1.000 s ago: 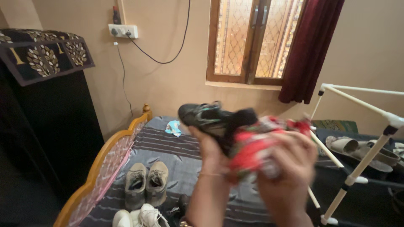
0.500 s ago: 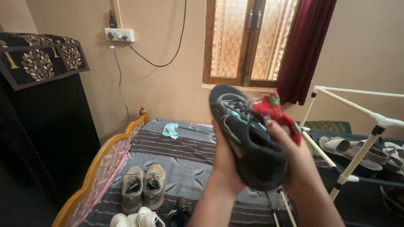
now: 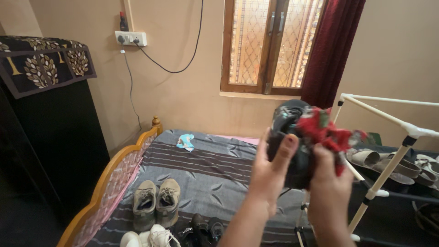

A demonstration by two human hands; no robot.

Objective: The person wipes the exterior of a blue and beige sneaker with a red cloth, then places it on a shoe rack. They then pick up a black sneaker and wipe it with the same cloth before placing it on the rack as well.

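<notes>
My left hand (image 3: 270, 171) grips a black sports shoe (image 3: 289, 137), holding it up in front of me at chest height with the thumb across its side. My right hand (image 3: 330, 187) presses a red patterned cloth (image 3: 327, 130) against the top and right side of that shoe. The shoe's far side is hidden behind the cloth and my fingers. Below my arms lies a bed with a grey striped sheet (image 3: 215, 169).
On the bed sit a pair of grey-brown sneakers (image 3: 155, 203), white shoes (image 3: 148, 238), black shoes (image 3: 203, 228) and a small blue item (image 3: 186, 142). A white pipe shoe rack (image 3: 402, 151) with sandals stands at right. A dark cabinet (image 3: 50, 137) stands at left, a window (image 3: 265, 45) behind.
The shoe has turned from showing its sole to end-on and moved to the right. My right hand has brought the red cloth over its top.
</notes>
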